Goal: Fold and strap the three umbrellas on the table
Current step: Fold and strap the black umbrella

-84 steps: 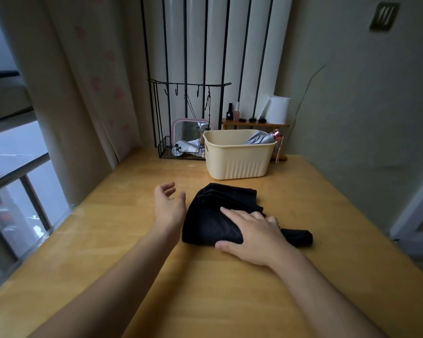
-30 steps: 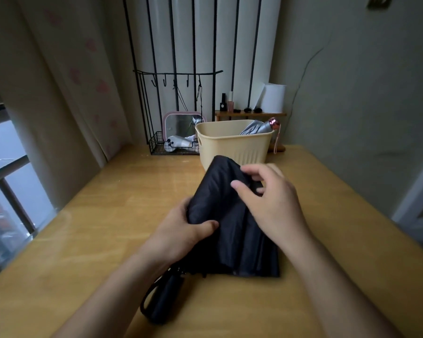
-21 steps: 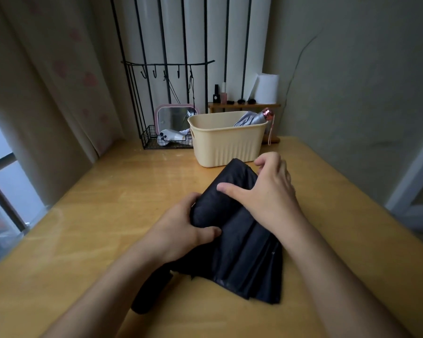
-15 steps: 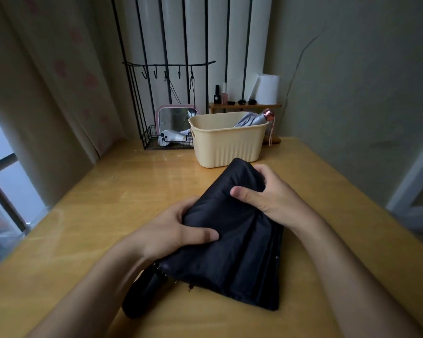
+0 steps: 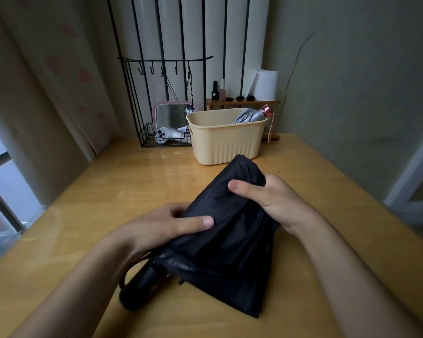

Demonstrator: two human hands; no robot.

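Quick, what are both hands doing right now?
Left hand: closed on the black umbrella, thumb on top.
Right hand: closed on the same umbrella, near its far end.

My right hand (image 5: 276, 201) now wraps the black umbrella (image 5: 225, 242) tip; my left hand (image 5: 166, 223) grips its middle, lifted off the table.
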